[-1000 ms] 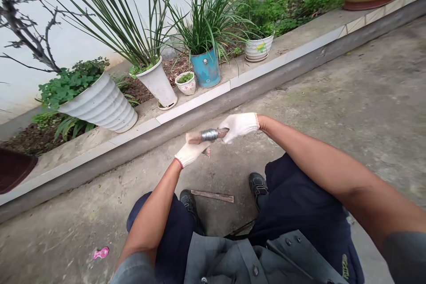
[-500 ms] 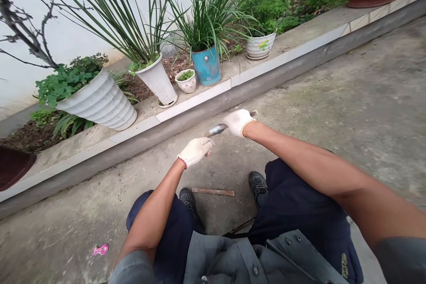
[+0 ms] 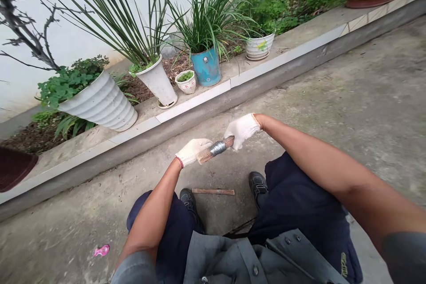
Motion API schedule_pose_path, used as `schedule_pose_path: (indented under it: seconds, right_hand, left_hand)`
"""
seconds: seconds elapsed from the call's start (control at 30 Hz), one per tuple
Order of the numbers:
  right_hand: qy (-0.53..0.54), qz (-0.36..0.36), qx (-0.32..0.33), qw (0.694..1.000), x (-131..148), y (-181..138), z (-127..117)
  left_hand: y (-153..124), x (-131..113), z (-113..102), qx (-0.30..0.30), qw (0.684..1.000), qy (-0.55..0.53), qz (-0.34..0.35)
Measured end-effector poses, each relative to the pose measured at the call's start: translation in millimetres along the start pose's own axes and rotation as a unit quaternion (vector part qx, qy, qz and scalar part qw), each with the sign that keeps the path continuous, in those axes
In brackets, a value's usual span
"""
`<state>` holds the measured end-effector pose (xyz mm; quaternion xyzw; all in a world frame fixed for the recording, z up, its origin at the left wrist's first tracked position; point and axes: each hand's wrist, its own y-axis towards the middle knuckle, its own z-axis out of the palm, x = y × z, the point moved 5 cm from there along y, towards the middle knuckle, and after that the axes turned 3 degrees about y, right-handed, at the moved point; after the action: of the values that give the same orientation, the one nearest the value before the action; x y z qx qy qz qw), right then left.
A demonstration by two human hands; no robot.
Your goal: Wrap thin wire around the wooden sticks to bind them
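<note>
A wooden strip with shiny silver wire wound round its middle spans the gap between my gloved hands, tilted up to the right. My right hand, in a white knit glove, is closed around the strip's right end, which it hides. At the other end, my left hand, gloved alike, is closed on the bare wood, its fingers partly hidden behind it. Another thin wooden strip lies on the concrete between my shoes.
Ahead runs a low tiled ledge bearing a ribbed white pot, a tall white pot, a small pot, a blue pot and a white bowl-shaped pot. A pink scrap lies on the ground at left.
My right hand has turned and come slightly nearer to me, swinging the wire-wound strip into fuller view. The strip's left end now lies across my left hand, which has shifted slightly left.
</note>
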<state>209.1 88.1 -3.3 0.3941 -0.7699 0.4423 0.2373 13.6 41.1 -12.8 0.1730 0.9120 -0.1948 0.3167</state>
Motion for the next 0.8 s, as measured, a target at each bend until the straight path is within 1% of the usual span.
schedule_pose_path:
  seconds: [0.1, 0.17, 0.27, 0.33, 0.4, 0.47, 0.5, 0.57, 0.63, 0.7, 0.77, 0.8]
  right_hand:
    - [0.024, 0.009, -0.023, 0.999, 3.7, -1.1, -4.6]
    - [0.038, 0.001, -0.051, 0.998, 7.3, -0.3, -7.9]
    - [0.05, -0.011, -0.104, 0.993, 12.9, 2.5, -13.2]
    - [0.036, -0.002, -0.163, 0.986, 15.4, 5.4, -18.5]
    - [-0.008, 0.03, -0.238, 0.971, 15.9, 8.5, -25.0]
    - [-0.073, 0.077, -0.312, 0.944, 14.8, 10.6, -32.0]
    - [-0.102, 0.102, -0.343, 0.928, 13.4, 11.2, -35.2]
    - [-0.138, 0.148, -0.383, 0.901, 9.0, 12.6, -40.4]
    - [-0.162, 0.184, -0.399, 0.884, 4.3, 14.5, -43.8]
    - [-0.197, 0.207, -0.401, 0.87, 2.0, 17.4, -44.9]
    - [-0.23, 0.231, -0.377, 0.867, 1.3, 22.1, -41.1]
    - [-0.242, 0.243, -0.35, 0.872, 1.0, 25.2, -36.9]
  left_hand:
    - [0.1, 1.2, 1.0, 0.019, 0.999, -0.028, 0.028]
    - [-0.1, 0.9, 2.5, 0.008, 0.998, -0.061, 0.034]
    - [0.6, 1.7, 8.3, -0.022, 0.992, -0.126, -0.005]
    - [1.6, 0.5, 14.5, -0.017, 0.987, -0.158, -0.025]
    - [2.7, -2.1, 18.5, -0.008, 0.984, -0.178, -0.022]
    - [3.5, -3.1, 19.6, -0.007, 0.983, -0.181, -0.018]
    - [3.9, -2.6, 19.7, -0.008, 0.984, -0.177, -0.021]
    - [4.5, -1.0, 19.6, -0.008, 0.987, -0.16, -0.028]
    - [4.9, 0.0, 19.2, -0.004, 0.989, -0.144, -0.029]
    - [4.9, -0.1, 16.8, -0.004, 0.991, -0.129, -0.029]
    - [4.4, -0.7, 11.6, -0.01, 0.995, -0.094, -0.03]
    - [4.2, -1.1, 8.2, -0.015, 0.997, -0.064, -0.032]
